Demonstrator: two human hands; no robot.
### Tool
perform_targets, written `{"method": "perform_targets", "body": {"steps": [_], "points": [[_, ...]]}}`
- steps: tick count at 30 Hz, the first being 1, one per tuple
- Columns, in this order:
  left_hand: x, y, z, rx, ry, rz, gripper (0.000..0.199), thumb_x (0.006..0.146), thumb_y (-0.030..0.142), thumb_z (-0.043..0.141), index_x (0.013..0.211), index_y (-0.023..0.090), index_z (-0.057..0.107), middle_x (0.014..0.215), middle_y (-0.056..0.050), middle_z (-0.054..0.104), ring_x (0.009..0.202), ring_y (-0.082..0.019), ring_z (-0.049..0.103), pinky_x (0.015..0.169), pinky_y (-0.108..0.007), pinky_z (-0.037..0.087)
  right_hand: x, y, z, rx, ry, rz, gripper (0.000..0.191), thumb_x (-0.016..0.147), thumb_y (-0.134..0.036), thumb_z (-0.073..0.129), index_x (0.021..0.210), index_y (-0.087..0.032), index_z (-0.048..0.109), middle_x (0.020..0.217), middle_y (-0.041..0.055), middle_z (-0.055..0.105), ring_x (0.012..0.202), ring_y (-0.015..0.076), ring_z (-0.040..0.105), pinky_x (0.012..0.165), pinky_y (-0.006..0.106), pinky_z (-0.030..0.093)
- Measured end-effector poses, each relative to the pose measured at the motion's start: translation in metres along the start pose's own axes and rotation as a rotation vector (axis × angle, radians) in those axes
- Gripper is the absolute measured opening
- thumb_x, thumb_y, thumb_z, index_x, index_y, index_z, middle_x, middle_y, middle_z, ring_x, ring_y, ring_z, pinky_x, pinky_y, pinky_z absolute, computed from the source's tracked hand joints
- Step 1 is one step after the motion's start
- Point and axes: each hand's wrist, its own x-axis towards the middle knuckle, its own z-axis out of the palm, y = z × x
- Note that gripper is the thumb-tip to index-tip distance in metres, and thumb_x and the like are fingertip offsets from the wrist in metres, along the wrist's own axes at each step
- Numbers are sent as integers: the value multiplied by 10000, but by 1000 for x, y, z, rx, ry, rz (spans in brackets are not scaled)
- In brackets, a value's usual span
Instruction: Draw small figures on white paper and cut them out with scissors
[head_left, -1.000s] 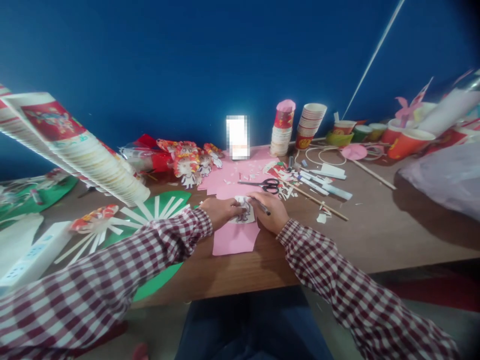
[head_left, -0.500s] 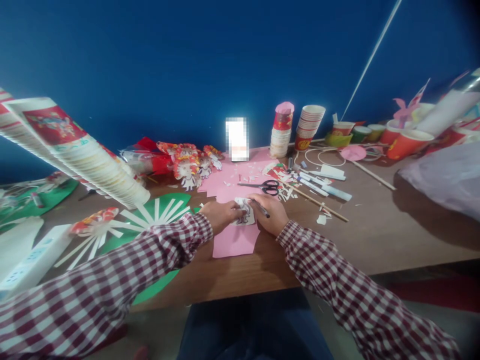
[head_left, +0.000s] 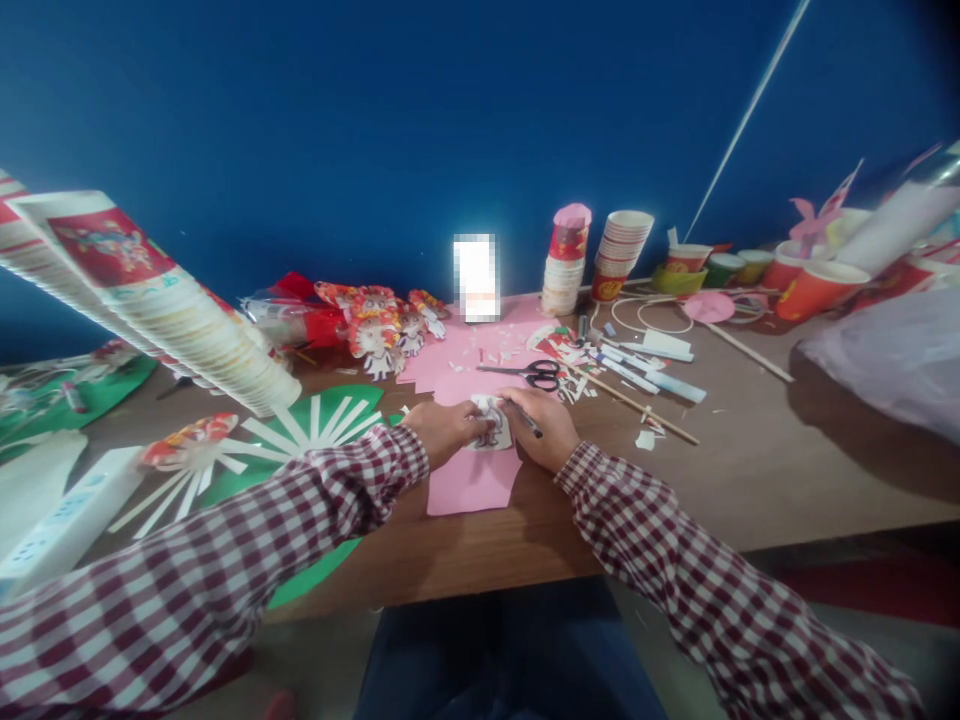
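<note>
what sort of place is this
Likely a craft workspace: the right hand holds a pen by a drawn paper figure, with scissors and pale clippings lying just beyond.

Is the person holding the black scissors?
No, the scissors lie untouched beyond the right hand, which holds a dark pen instead.

no readable text, blurred markings on leaning cup stack (head_left: 196, 315), orange cup (head_left: 823, 292)

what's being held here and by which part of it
The right hand holds a pen near its far end; the left hand rests on the left side of a drawing.
</note>
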Motion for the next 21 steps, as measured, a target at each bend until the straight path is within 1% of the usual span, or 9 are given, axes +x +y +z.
{"method": "perform_targets", "body": {"steps": [8,15,21], "points": [[2,-1,4,7,9,-10,415,878,228,340,1260,373,409,1259,-30,505,731,-165,607,516,-243,340,0,0,0,0,-6,-13,247,916,-261,379,1035,-183,581,965,77,662,908,211,580,828,316,419],[6,-2,10,56,51,18,409,866,213,358,1245,348,434,1197,-46,545,688,-166,604,481,-254,334,1,2,0,-2,-6,-21,252,918,-267,379,1051,-198,581,968,76,661,907,214,582,830,329,421],[6,-2,12,48,57,19,418,871,214,345,1256,356,423,1194,-49,546,685,-165,602,493,-256,350,1,2,1,-1,-2,-32,250,920,-261,376,1048,-196,580,969,74,659,897,210,583,822,324,422]]}}
